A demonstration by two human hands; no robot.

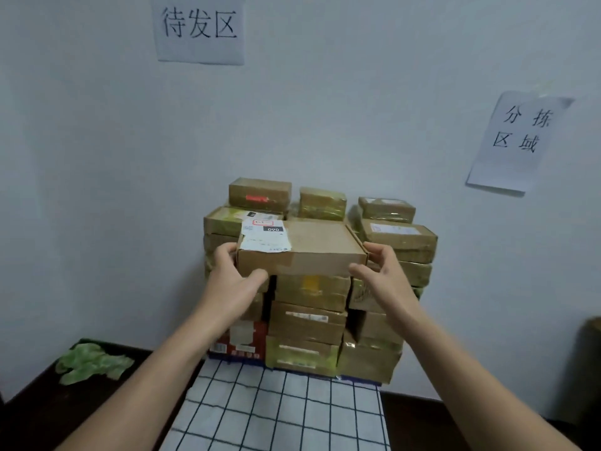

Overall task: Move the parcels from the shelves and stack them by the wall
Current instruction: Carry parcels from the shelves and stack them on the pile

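Flat brown box [312, 245] sits on top of the stack [309, 320], dead centre against the wall [325, 125], with a white label at its 10 o'clock corner; left hand [232, 278] clamps the 9 o'clock end, fingers curled round the edge, thumb on the front face; right hand [387, 275] grips the 3 o'clock end, thumb at the lower front edge; parcels [398, 237] crowd in at 12 and 3 o'clock; open wall at 9 o'clock; checked cloth [283, 408] at 6 o'clock, green wrap [91, 362] at 8.
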